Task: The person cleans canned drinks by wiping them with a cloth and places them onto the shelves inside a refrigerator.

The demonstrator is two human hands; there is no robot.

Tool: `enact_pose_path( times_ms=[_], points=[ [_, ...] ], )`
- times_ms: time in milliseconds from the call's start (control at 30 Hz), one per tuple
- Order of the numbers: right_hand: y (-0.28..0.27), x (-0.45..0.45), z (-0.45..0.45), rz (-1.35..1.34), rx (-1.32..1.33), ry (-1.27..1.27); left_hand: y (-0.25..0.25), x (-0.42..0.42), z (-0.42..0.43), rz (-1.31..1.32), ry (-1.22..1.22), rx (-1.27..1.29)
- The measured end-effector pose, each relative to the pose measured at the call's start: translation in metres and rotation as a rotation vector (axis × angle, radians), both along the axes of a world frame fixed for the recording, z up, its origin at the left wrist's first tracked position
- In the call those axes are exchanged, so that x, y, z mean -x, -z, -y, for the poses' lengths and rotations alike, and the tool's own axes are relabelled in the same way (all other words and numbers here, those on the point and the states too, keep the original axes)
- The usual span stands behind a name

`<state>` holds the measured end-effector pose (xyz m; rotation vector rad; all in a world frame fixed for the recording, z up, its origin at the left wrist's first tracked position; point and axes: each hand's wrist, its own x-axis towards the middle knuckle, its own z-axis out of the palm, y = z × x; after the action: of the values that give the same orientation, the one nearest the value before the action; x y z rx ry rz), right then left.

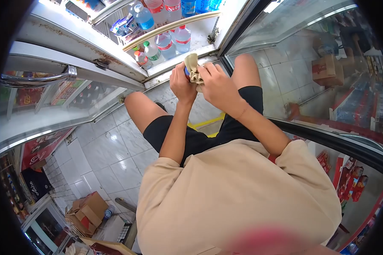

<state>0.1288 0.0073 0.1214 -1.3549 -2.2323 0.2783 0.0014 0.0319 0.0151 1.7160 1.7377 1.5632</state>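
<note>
Both my hands are together in front of the open fridge. My left hand (184, 87) is wrapped round a small item with a blue part (187, 72), mostly hidden by the fingers. A beige cloth (192, 63) is bunched over it, gripped by my right hand (217, 85). Just beyond my hands, bottles stand on the lowest visible shelf: a clear one with a red cap (183, 39), one with a green cap (151, 52) and one with an orange cap (141, 59).
Glass doors stand open at the left (47, 106) and right (302, 72). A wire shelf edge (170, 29) crosses above the lower bottles. An open cardboard box (87, 212) lies on the tiled floor (115, 157) at lower left. My bent knees flank my hands.
</note>
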Motion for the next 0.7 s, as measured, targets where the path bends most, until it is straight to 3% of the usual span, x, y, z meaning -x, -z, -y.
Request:
enact_pose_path(
  times_ms=[67, 200, 267, 333, 400, 533, 600, 667, 700],
  points=[
    [-0.013, -0.012, -0.008, 0.129, 0.362, 0.045, -0.011, 0.006, -0.001, -0.105, 0.015, -0.189],
    [-0.026, -0.051, -0.019, 0.256, 0.494, -0.184, -0.007, 0.015, -0.013, 0.231, -0.061, -0.171],
    [-0.008, -0.063, -0.018, -0.344, 0.229, -0.218, -0.005, 0.019, -0.013, 0.275, -0.056, -0.156],
    [-0.027, -0.059, -0.017, -0.325, 0.141, -0.166, -0.002, 0.02, -0.01, 0.307, -0.028, -0.126],
    [-0.026, -0.052, -0.018, -0.56, 0.266, 0.033, -0.003, 0.017, -0.008, 0.281, 0.008, -0.113],
    [-0.015, -0.032, -0.03, -0.531, 0.146, 0.036, -0.012, 0.008, -0.006, 0.195, 0.158, -0.081],
    [-0.009, -0.027, -0.032, -0.41, 0.168, -0.056, -0.015, 0.001, -0.005, 0.215, 0.168, -0.101],
    [-0.011, -0.018, -0.025, -0.228, 0.051, -0.322, -0.014, 0.002, -0.002, 0.286, 0.176, 0.011],
    [-0.009, -0.018, -0.024, -0.07, 0.005, -0.333, -0.011, 0.007, -0.002, 0.203, 0.185, -0.021]
  ],
)
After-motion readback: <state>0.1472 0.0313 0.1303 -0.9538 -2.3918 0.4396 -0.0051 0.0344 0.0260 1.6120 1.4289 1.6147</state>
